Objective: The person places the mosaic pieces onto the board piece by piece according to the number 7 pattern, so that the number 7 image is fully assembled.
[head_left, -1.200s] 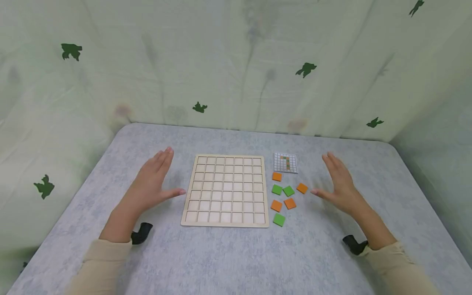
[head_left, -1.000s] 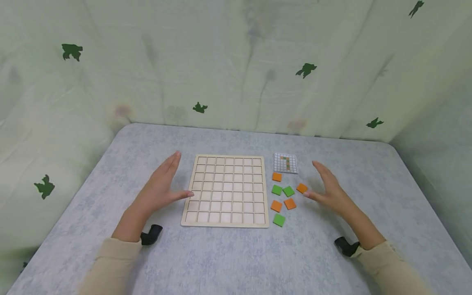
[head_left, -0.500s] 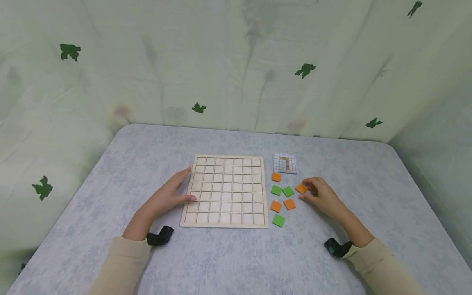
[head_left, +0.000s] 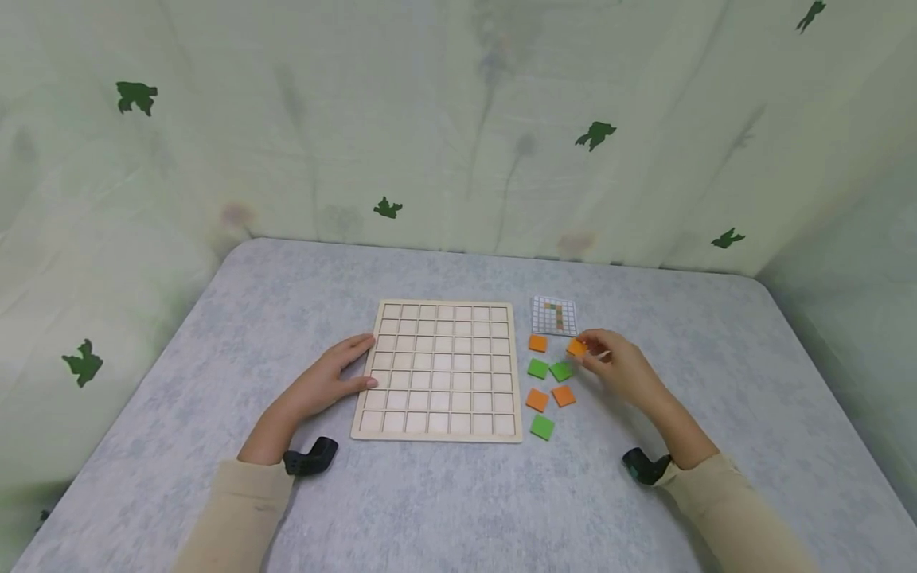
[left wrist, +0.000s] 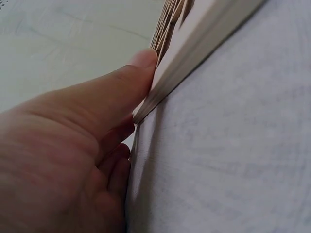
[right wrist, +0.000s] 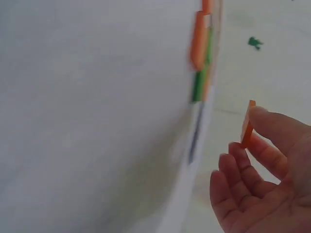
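Note:
The pale wooden grid board (head_left: pixel 442 362) lies flat on the table. My left hand (head_left: pixel 318 387) rests at its left edge; the thumb (left wrist: pixel 143 60) touches the rim (left wrist: pixel 194 48) in the left wrist view, and the other fingers are partly hidden. Between thumb and fingertips, my right hand (head_left: pixel 623 370) pinches an orange tile (head_left: pixel 576 347), held clear of the table. That tile (right wrist: pixel 247 127) is seen nearly edge-on in the right wrist view, with the right hand (right wrist: pixel 267 179) around its near side.
Right of the board lie three orange tiles (head_left: pixel 537 343) and three green tiles (head_left: pixel 542 427), flat on the table. Behind them is a small card (head_left: pixel 554 316) printed with a grid and a coloured pattern. A pale curtain (head_left: pixel 458 119) stands behind the table.
Both hands have come inward. My left hand has reached the board's left edge. My right hand has taken hold of the rightmost orange tile and lifted it, moving slightly left and back.

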Tool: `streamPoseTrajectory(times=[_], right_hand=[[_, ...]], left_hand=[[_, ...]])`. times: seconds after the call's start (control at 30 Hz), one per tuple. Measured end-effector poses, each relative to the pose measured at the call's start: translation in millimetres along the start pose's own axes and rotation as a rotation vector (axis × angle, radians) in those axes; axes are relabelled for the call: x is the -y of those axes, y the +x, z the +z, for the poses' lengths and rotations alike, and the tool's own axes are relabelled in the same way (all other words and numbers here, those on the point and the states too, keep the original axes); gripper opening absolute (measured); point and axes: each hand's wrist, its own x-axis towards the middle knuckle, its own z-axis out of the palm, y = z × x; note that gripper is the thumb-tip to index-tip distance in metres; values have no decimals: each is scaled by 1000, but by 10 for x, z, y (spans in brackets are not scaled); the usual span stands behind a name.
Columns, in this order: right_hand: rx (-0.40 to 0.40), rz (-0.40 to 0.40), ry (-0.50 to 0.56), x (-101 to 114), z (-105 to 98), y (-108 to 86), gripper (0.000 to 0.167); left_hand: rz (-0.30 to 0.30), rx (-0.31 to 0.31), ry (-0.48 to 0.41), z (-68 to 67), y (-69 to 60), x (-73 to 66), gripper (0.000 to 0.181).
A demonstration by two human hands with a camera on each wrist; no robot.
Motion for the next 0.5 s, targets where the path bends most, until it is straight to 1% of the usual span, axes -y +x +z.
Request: streamPoseTrajectory(times=[0.13,0.23,0.37,0.5], right_hand=[[-41,-76,77,287,2,134,33],[-61,-142,141,532,46,258,33],[-63,-227,206,811,169,444,34],[-51,-286,244,999,365,651,35]], left_hand=[[-6,-7,7,1,-6,5,78],[-16,-9,2,3,-8,7,78],[-16,-2,-3,7,-5,15,80],[-13,2,9,17,0,24,83]])
